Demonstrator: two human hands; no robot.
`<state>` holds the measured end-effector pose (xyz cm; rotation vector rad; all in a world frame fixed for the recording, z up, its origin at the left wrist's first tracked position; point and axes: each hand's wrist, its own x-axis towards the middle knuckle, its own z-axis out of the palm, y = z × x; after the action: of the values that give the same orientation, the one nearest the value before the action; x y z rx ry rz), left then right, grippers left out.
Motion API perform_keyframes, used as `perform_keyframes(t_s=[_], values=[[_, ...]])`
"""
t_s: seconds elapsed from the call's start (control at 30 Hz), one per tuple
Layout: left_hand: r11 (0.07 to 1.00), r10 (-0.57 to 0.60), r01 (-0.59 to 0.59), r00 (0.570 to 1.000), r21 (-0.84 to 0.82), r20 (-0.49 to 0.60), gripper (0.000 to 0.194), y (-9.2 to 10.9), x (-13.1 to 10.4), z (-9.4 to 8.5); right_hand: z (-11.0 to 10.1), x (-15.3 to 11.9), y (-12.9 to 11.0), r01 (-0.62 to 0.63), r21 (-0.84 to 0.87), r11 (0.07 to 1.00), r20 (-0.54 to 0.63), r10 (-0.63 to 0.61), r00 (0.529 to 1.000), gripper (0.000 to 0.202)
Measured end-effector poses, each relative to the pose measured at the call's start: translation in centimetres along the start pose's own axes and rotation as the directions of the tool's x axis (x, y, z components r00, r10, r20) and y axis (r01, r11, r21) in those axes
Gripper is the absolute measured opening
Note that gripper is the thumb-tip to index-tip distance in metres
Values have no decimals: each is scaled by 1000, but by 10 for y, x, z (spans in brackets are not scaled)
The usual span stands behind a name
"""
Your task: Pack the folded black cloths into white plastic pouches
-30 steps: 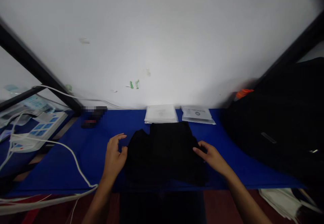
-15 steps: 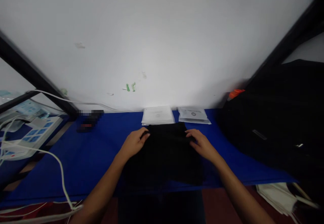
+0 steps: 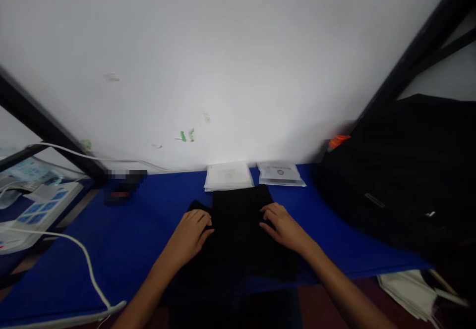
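A black garment [image 3: 238, 230], perhaps shorts, lies on the blue cloth in front of me, its straight edge facing the wall. My left hand [image 3: 194, 231] is curled over its left side, with fabric between thumb and fingers. A raised flap of the garment shows just above those knuckles. On the right side rests my right hand [image 3: 280, 224], fingers lightly bent, thumb apart from them. Past the far edge sit a stack of white plastic packets [image 3: 228, 176] and a clear packet with a dark print [image 3: 280, 173]. Dark fabric hides the garment's lower folds.
Blue cloth [image 3: 141, 240] covers the table against a white wall [image 3: 238, 71]. A large black bag or cloth heap [image 3: 394, 180] fills the right, with an orange item [image 3: 339, 142] behind it. At left are a white power strip [image 3: 46, 210], white cable [image 3: 84, 249] and a blurred dark object [image 3: 124, 188].
Both hands have moved slightly toward me along the garment's sides. A flap of black fabric now stands out beyond my left hand. The whole view has shifted a little.
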<state>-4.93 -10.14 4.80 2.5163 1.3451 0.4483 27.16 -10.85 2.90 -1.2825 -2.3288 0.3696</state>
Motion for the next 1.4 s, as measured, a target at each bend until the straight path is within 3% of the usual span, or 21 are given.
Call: perform_keyframes(t_s=[0.07,0.13,0.2,0.23,0.27,0.3,0.33,0.4,0.53,0.73,0.83,0.97,1.17,1.3,1.37,1.4], values=[[999,25,-23,999,-46,35,10,13,-16,-17,-14,-11,-5,-13,170,985,81,0,997,10],[992,19,2,988,-130,156,11,26,-34,-33,-25,-17,-3,-75,420,904,196,-10,981,15],[973,-22,90,953,-211,303,21,34,-48,-43,-30,-15,9,-220,640,737,251,70,965,20],[960,-55,145,935,-238,349,26,36,-52,-45,-29,-10,18,-311,722,619,251,184,950,21],[947,-94,198,925,-254,369,29,36,-54,-45,-27,-3,28,-379,781,497,223,345,912,21],[935,-133,237,923,-262,361,30,36,-53,-44,-23,6,40,-425,834,352,201,524,828,20],[929,-166,260,929,-264,331,30,34,-51,-41,-19,15,51,-434,884,174,206,689,695,19],[931,-196,257,951,-260,240,29,30,-43,-31,-10,35,72,-400,914,64,206,776,595,15],[951,-179,205,975,-230,131,26,21,-30,-8,0,62,96,-259,966,-14,148,851,505,14],[958,-170,194,977,-209,129,22,10,-31,4,-1,70,112,-162,985,-51,113,909,402,11],[974,-117,131,989,-186,86,27,10,-34,10,-3,71,118,-191,978,-80,150,910,386,15],[998,7,-6,1000,-67,23,45,14,-40,29,-4,78,121,-186,979,-81,151,901,406,19],[993,62,-64,998,96,19,59,19,-49,52,-17,91,110,8,999,48,-46,889,455,17],[1000,15,-14,999,-24,36,59,15,-52,47,-40,80,87,135,983,121,-172,861,479,17],[981,-70,70,998,-181,7,57,12,-49,41,-46,64,68,119,987,107,-155,828,539,11],[953,-130,119,991,-278,-21,53,12,-45,37,-46,55,56,70,993,90,-114,798,591,6]])
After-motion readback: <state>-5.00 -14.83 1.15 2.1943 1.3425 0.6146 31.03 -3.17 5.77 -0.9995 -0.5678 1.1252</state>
